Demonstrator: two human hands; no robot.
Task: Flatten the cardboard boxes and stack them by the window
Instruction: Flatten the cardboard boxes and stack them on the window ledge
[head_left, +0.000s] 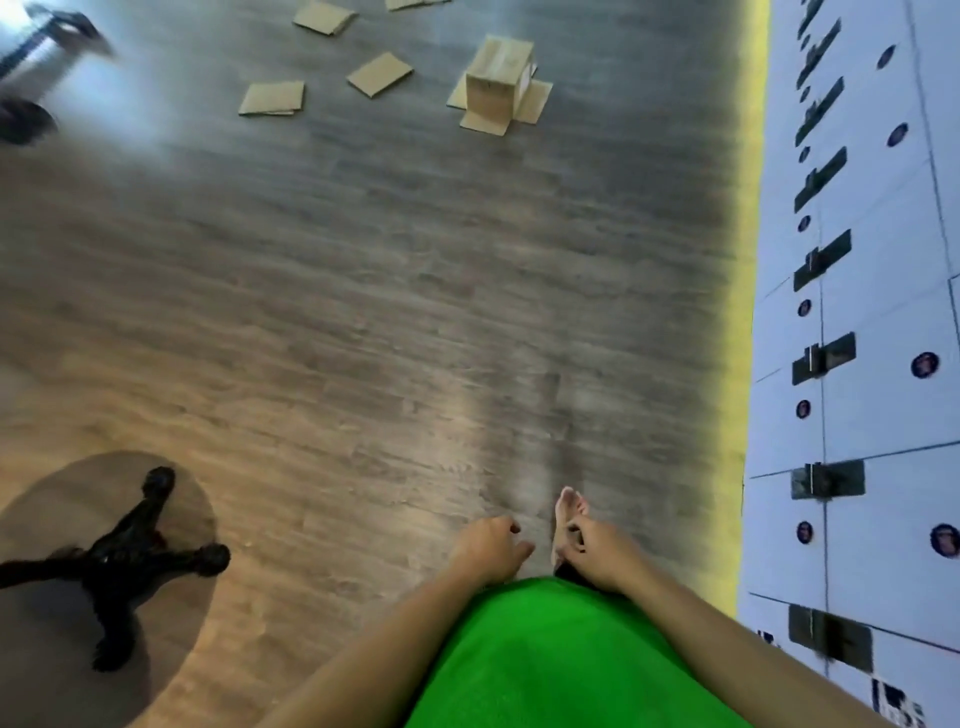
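2 hands, left (488, 545) and right (597, 551), loosely curled, nothing gripped. 1 upright brown cardboard box (498, 78) and 4 flattened brown cardboard pieces (272, 97) seen on wood floor (363, 312).

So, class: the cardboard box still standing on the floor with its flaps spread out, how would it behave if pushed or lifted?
The standing box probably slides easily on the smooth wood floor. Its splayed flaps would likely flop when lifted. Being plain cardboard, it is probably light.
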